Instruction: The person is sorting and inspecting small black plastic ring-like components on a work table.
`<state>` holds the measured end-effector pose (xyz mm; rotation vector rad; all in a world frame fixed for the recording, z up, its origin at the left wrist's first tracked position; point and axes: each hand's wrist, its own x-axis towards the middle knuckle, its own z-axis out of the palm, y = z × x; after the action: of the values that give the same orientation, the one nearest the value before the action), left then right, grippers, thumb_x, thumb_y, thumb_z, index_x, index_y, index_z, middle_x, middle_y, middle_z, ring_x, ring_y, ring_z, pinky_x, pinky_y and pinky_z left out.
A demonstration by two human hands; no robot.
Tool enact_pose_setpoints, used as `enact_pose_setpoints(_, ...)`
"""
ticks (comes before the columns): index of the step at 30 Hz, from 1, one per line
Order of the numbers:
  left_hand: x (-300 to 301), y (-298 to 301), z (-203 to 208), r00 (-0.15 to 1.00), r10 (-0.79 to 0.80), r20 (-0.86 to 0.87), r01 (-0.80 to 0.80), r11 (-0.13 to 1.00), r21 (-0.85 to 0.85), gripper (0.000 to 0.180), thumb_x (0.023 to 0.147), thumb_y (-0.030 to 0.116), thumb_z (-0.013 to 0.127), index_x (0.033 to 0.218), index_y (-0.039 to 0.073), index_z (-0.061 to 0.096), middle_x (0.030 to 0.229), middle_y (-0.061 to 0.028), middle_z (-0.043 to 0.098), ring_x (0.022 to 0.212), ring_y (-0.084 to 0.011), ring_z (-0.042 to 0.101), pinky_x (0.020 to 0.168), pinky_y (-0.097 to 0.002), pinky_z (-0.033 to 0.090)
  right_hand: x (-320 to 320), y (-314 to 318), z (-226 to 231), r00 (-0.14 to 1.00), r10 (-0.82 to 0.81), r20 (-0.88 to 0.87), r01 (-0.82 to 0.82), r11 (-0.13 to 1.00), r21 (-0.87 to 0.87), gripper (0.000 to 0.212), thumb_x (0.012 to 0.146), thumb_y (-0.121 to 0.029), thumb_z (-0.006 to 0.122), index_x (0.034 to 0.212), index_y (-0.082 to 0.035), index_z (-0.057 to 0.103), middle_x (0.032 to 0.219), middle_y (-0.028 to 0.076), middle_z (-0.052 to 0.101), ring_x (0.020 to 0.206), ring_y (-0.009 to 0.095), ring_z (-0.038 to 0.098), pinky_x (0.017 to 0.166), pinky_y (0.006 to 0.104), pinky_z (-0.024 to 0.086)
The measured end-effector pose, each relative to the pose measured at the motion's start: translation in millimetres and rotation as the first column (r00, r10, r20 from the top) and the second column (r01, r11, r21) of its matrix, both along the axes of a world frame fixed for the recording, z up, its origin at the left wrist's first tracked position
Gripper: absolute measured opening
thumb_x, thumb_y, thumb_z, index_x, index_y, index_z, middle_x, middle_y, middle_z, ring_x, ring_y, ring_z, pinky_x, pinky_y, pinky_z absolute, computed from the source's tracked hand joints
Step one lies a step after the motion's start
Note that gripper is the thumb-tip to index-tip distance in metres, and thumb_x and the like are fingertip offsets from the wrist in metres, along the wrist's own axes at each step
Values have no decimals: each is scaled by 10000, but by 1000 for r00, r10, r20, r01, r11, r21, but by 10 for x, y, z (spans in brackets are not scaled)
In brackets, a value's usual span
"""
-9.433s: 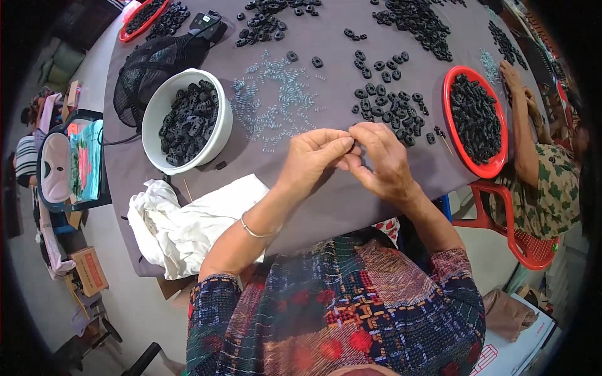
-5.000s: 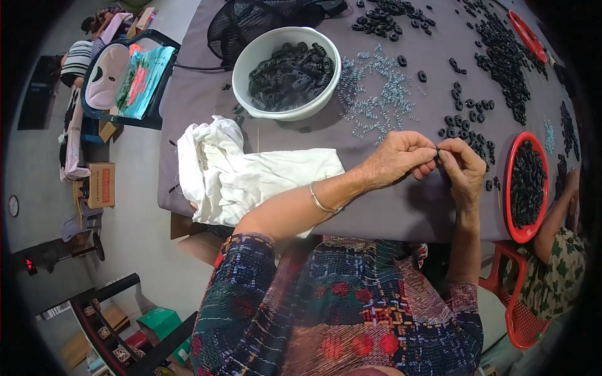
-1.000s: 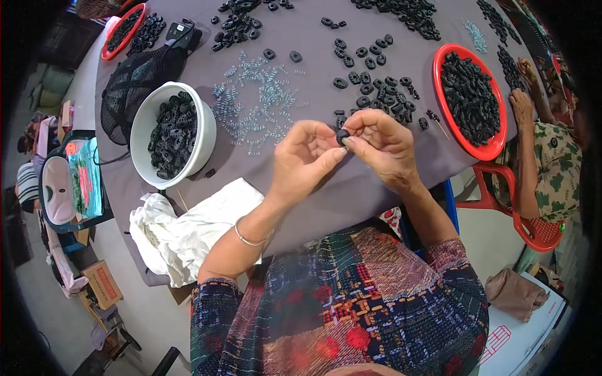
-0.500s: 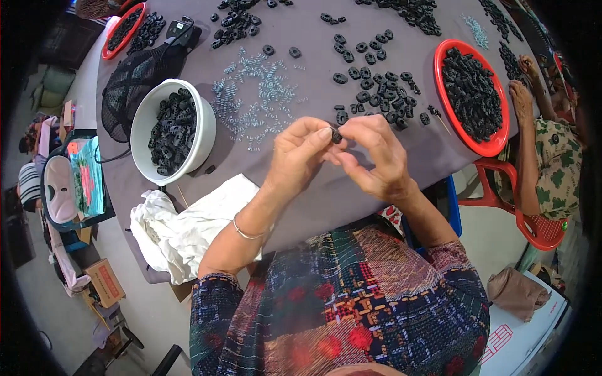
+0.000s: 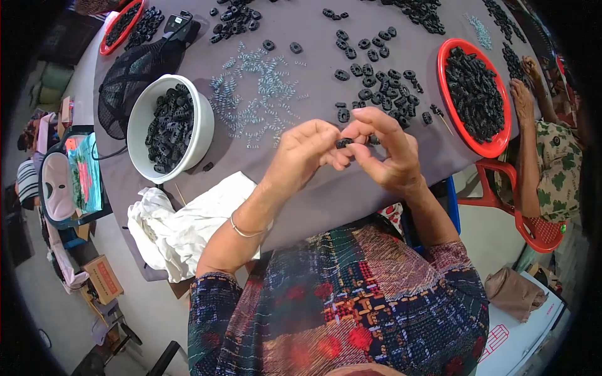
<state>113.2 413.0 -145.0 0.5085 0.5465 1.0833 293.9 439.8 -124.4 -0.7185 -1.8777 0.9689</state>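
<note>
Over the near part of the table my hands meet around a small black plastic cord lock (image 5: 344, 143). Thumb and fingers of my right hand (image 5: 392, 153) are closed on it. My left hand (image 5: 304, 150) has its fingertips pinched at the left side of the piece; what lies between them is too small to make out. Another black piece (image 5: 374, 140) shows by the right fingers; I cannot tell if it is held. Beyond my hands lie loose metal springs (image 5: 254, 91) and several black oval cord-lock pieces (image 5: 392, 91).
A white bucket (image 5: 204, 128) of black parts stands at left, with a white cloth (image 5: 182, 232) below it. At right is a red tray (image 5: 443, 81) heaped with black parts. Nearby are a black mesh bag (image 5: 128, 94) and a co-worker's hand (image 5: 522, 100) at the far right.
My hands have shifted slightly; the right fingers have lifted and opened out a little. The black piece now sits more toward the right fingers, slightly lower.
</note>
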Motion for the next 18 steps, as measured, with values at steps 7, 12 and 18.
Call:
enact_pose_setpoints(7,-1,18,-19,997,-5,-77,6,1000,4,231,935,178,523,987,-44,562,855,-150,642,724,-186,652,640,-268,539,19,35,37,995,-16,97,8,997,78,519,679,138,614,1168,-1,512,940,116,622,732,146,594,697,266,497)
enact_pose_setpoints(12,-5,11,-30,997,1,-76,-3,1000,-22,248,941,200,515,979,-40,561,852,-155,644,718,-193,655,634,-268,541,-39,-4,17,995,-68,76,56,988,142,508,653,139,625,1132,-2,529,943,122,609,734,176,597,688,278,500)
enact_pose_setpoints(18,21,13,-27,997,36,-62,-39,999,-36,258,946,210,509,971,-43,554,838,-146,638,707,-191,650,633,-269,540,-102,4,-35,989,-121,82,95,957,273,468,664,137,616,1105,0,543,956,130,603,733,186,601,671,284,508)
